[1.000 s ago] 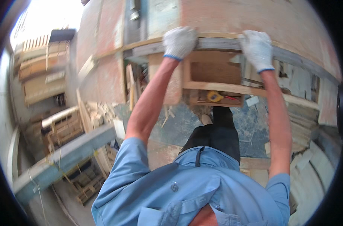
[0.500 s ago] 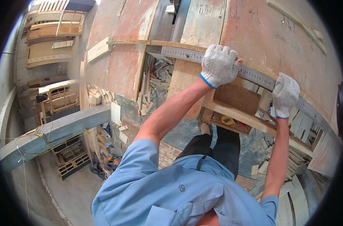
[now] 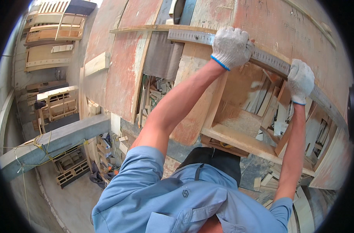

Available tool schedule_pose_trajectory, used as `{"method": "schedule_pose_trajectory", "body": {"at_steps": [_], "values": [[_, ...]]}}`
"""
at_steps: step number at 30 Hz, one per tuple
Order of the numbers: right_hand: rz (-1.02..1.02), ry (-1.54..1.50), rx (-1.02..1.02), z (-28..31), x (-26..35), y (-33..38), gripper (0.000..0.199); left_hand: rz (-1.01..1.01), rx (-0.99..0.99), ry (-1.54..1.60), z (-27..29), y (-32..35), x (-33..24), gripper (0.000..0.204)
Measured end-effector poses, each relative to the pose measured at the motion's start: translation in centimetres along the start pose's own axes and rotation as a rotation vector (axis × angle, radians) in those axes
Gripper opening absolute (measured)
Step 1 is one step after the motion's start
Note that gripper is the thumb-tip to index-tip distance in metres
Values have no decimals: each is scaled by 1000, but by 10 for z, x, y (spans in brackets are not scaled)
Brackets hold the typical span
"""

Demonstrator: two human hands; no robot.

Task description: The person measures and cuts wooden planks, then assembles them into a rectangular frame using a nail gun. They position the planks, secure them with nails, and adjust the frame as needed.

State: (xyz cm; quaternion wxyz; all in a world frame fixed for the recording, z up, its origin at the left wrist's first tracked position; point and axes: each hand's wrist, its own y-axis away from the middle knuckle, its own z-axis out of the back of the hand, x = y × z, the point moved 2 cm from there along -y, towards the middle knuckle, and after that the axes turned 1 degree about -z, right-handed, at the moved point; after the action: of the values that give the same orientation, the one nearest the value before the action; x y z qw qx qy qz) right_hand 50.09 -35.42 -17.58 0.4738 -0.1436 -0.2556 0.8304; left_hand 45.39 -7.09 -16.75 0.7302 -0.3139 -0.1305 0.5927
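Note:
My left hand [image 3: 232, 47], in a white knitted glove with a blue cuff, is closed round a long steel ruler [image 3: 270, 60] near the middle of the work table. Farther right, my gloved right hand [image 3: 300, 80] grips the same ruler. A thin wooden strip [image 3: 153, 28] lies along the ruler's far edge and sticks out past its left end. Both cross over the worn, red-stained table boards [image 3: 132, 50] and the grey metal plate [image 3: 163, 54]. My fingers' undersides are hidden, so I cannot tell whether they also hold the strip.
Beyond the ruler, a dark round-edged blade [image 3: 179, 11] stands in the metal section. Open framing [image 3: 243, 136] in front of me shows wood offcuts [image 3: 159, 91] below. A pale board piece [image 3: 96, 64] lies at left, above a grey beam [image 3: 56, 136] tied with yellow cord.
Both hands have moved away from me with the ruler and wooden strip, uncovering more of the metal plate. My body has leaned closer to the table, and the tray with the yellow tape measure is mostly hidden.

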Motion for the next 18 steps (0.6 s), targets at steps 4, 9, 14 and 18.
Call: {"method": "schedule_pose_trajectory", "body": {"at_steps": [4, 9, 14, 18], "values": [[-40, 16, -18, -28, -12, -31, 23, -24, -24, -28, -24, -27, 22, 27], [-97, 22, 51, -41, -20, -60, 35, -8, -40, -55, -38, -49, 33, 32], [-192, -16, 218, -36, -24, -61, 41, 63, 62, -28, -28, -48, 25, 28], [-206, -115, 250, -2, -4, -24, 39, 124, 65, 45, 5, -9, -2, 24]]}}
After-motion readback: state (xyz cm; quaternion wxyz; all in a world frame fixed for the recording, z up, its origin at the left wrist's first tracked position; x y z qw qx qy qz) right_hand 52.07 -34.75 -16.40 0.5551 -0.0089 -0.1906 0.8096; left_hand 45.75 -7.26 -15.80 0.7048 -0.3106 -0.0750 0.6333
